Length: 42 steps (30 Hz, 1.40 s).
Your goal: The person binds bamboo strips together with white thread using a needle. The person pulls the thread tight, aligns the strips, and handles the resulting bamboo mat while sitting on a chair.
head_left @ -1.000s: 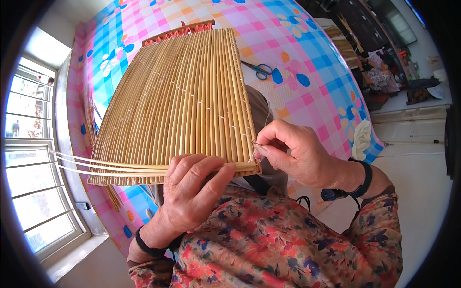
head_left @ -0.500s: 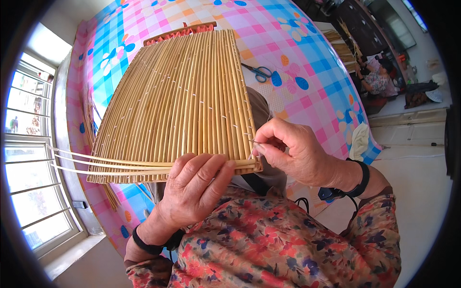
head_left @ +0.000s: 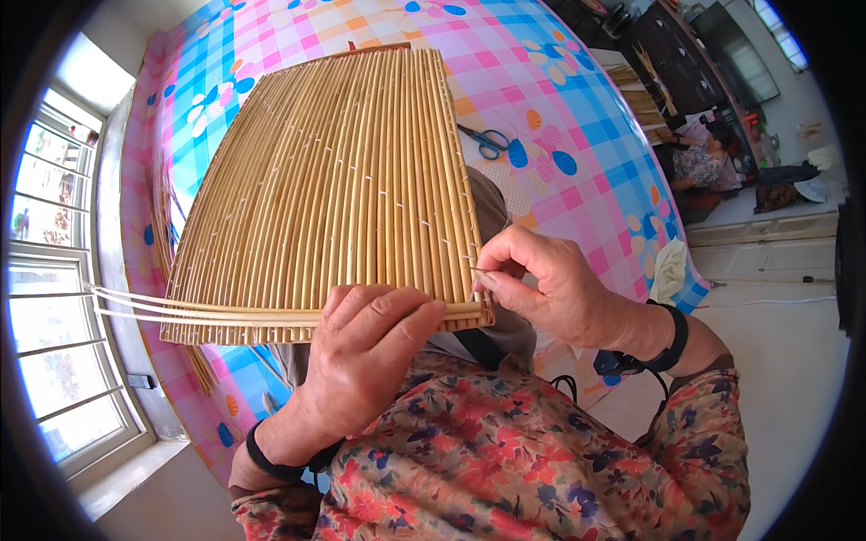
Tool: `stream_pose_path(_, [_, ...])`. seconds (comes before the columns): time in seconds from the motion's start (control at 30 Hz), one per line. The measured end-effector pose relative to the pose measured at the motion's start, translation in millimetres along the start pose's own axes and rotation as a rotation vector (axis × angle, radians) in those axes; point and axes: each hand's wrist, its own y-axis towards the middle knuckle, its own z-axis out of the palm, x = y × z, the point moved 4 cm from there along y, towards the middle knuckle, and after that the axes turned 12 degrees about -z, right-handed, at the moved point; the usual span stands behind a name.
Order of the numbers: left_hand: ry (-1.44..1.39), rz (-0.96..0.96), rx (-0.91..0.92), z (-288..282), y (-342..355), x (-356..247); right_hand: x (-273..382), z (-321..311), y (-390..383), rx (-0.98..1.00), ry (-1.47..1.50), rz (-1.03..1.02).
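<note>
A panel of yellow plant stalks [head_left: 316, 189], laid side by side and stitched with white thread, lies tilted in front of me. My left hand [head_left: 365, 347] presses several loose stalks [head_left: 225, 312] crosswise on the panel's near edge, fingers closed over them. Their long ends reach out past the left side. At the near right corner, my right hand [head_left: 555, 293] pinches a thin dark needle [head_left: 481, 270] between thumb and forefinger. Its tip is close against the panel's right edge; whether it enters a stalk I cannot tell.
Dark-handled scissors [head_left: 488, 142] lie on the checked, flower-print cloth [head_left: 595, 117] right of the panel. A crumpled pale cloth [head_left: 668, 270] rests near the cloth's right edge. More thin stalks [head_left: 162, 212] are at the left, beside a barred window [head_left: 59, 270]. Another person [head_left: 699, 160] sits at the far right.
The panel has tipped slightly, so the reddish strip beyond its far edge shows less. Both hands keep their holds, with only slight shifts.
</note>
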Motion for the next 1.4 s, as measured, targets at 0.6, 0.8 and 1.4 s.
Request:
stream_pose_path(0.6, [0.081, 0.036, -0.034, 3, -1, -2, -5, -1, 3, 0.062, 0.141, 0.104])
stream_pose_path(0.8, [0.168, 0.153, -0.081, 9, -11, 2, -4, -3, 5, 0.040, 0.129, 0.145])
stream_pose_path(1.4, [0.296, 0.321, -0.102, 15, -17, 10, 15, -20, 13, 0.252, -0.123, -0.015])
